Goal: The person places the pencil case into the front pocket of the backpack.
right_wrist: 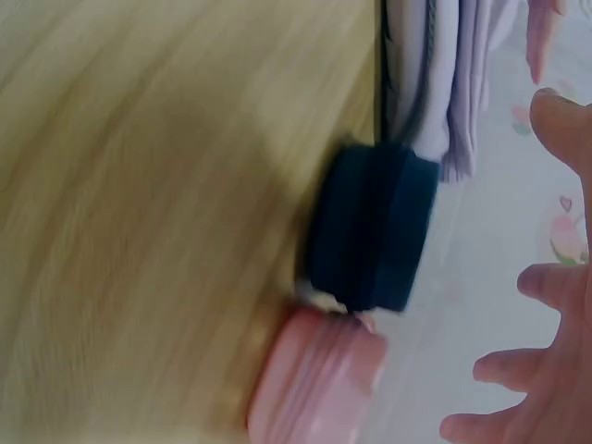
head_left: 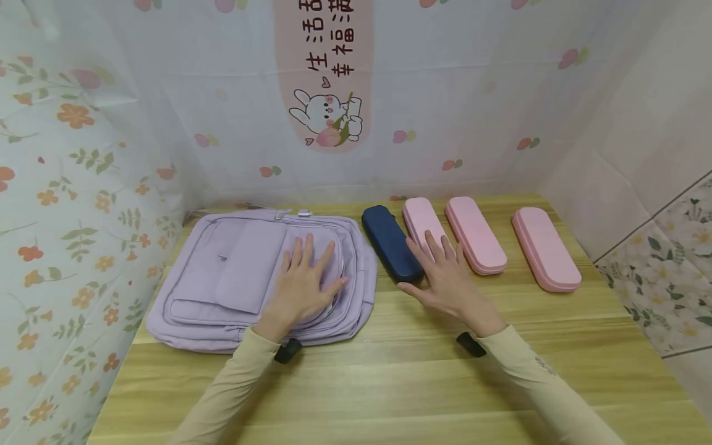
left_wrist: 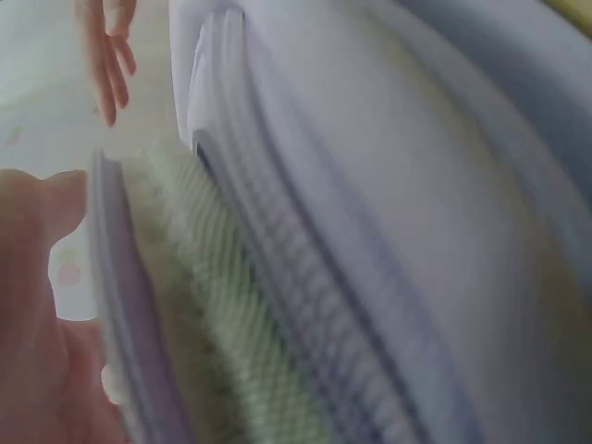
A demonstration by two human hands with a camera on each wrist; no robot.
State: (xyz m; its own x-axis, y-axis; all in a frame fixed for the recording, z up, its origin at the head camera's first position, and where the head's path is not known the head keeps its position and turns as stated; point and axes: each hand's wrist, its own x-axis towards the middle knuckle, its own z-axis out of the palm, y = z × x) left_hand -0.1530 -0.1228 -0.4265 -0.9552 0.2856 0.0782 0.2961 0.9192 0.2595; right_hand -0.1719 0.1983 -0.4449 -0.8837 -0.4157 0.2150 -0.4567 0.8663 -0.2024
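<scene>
A lavender backpack (head_left: 245, 266) lies flat on the table's left side. My left hand (head_left: 300, 287) is over its front with fingers spread; whether it touches the cloth I cannot tell. In the left wrist view a zipped edge (left_wrist: 324, 305) of the backpack gapes, with greenish lining inside. My right hand (head_left: 447, 281) hovers with spread fingers near a navy blue case (head_left: 391, 243) and a pink case (head_left: 421, 216), partly covering the pink one. Seen from the right wrist, the hand (right_wrist: 546, 370) stands apart from the navy case (right_wrist: 375, 227) and holds nothing.
Two more pink zipped cases, a middle one (head_left: 475, 235) and a far right one (head_left: 546, 248), lie on the wooden table (head_left: 389, 389). Behind rises a printed curtain (head_left: 473, 86) with a rabbit drawing; a flowered cloth (head_left: 67, 247) hangs at the left.
</scene>
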